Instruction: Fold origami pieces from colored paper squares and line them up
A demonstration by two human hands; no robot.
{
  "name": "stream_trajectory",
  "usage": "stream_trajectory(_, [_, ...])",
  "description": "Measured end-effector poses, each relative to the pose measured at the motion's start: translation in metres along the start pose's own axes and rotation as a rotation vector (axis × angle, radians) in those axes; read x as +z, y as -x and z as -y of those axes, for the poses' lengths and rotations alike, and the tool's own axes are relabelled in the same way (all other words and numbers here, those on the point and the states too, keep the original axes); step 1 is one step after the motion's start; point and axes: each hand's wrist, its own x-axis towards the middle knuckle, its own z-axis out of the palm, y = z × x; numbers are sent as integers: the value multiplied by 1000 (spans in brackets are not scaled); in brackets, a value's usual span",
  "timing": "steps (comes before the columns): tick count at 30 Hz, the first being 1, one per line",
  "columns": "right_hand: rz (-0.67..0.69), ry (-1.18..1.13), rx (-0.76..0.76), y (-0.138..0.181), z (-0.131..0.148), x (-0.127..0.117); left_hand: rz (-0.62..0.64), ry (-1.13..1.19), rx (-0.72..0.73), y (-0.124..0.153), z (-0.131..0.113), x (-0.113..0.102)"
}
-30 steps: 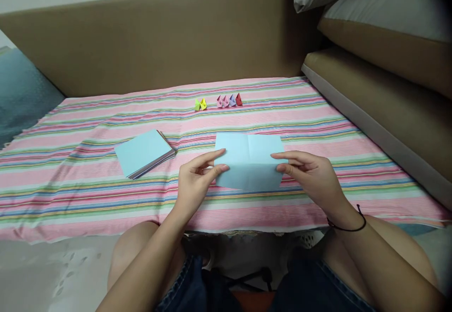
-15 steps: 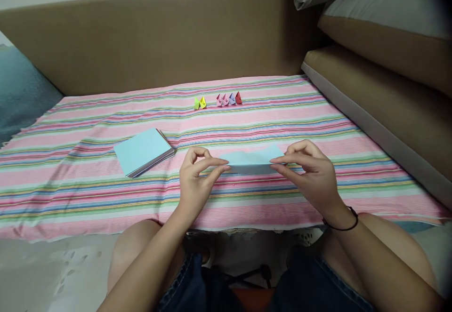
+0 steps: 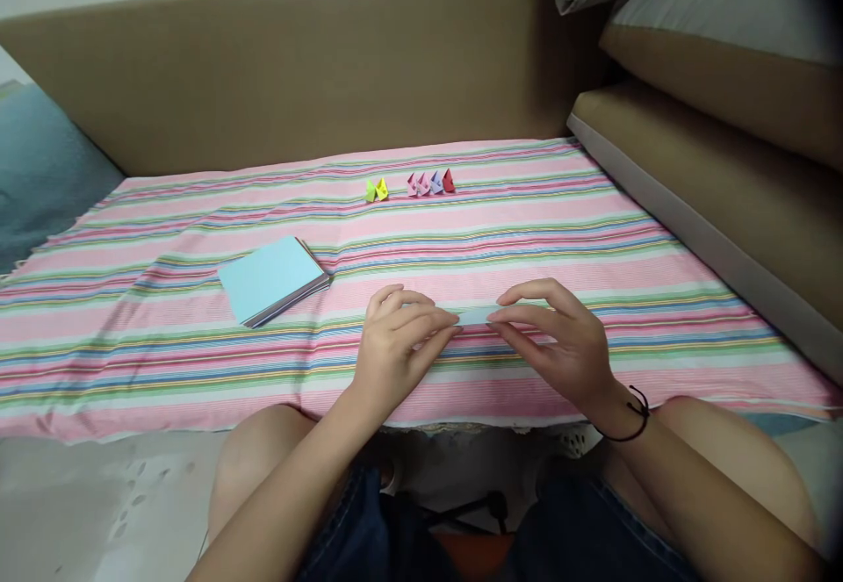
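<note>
Between my hands is a light blue sheet of paper (image 3: 472,316), seen as a narrow strip above the striped cloth. My left hand (image 3: 401,336) pinches its left part between thumb and fingers. At the right part, the thumb and fingertips of my right hand (image 3: 559,341) close on the paper, and the index finger arches above it. The fingers hide much of the sheet. A stack of paper (image 3: 273,279) with a light blue top sheet lies left of my left hand, apart from it.
Farther back on the striped cloth (image 3: 461,389) stand small folded paper pieces: a yellow-green pair (image 3: 377,190) and a row of pink, purple and red ones (image 3: 430,183). A brown backrest (image 3: 329,73) rises behind. Cushions (image 3: 711,187) are stacked at the right, and a blue pillow (image 3: 49,174) leans at the left.
My hands have come closer together along the paper. The paper's visible part is now shorter and narrower, and its raised back flap no longer shows.
</note>
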Motion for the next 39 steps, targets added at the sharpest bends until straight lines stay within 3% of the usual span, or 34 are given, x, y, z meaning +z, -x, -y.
stream_trajectory(7, [215,-6,47,-6,7,5,118,103,-38,1,1,1])
stream_trajectory(16, [448,-307,570,-12,-4,-12,304,381,-465,-6,6,-11])
stream_trajectory(21, [476,-362,740,-12,-14,-19,302,381,-614,-10,20,-22])
stream_trajectory(25, [443,-354,718,-10,-12,-12,210,145,-428,-11,18,-19])
stream_trajectory(29, [454,-377,612,-9,-4,-3,380,112,-219,-8,0,-7])
stream_trajectory(39, [407,-222,361,-9,0,7,415,215,-244,-1,-5,9])
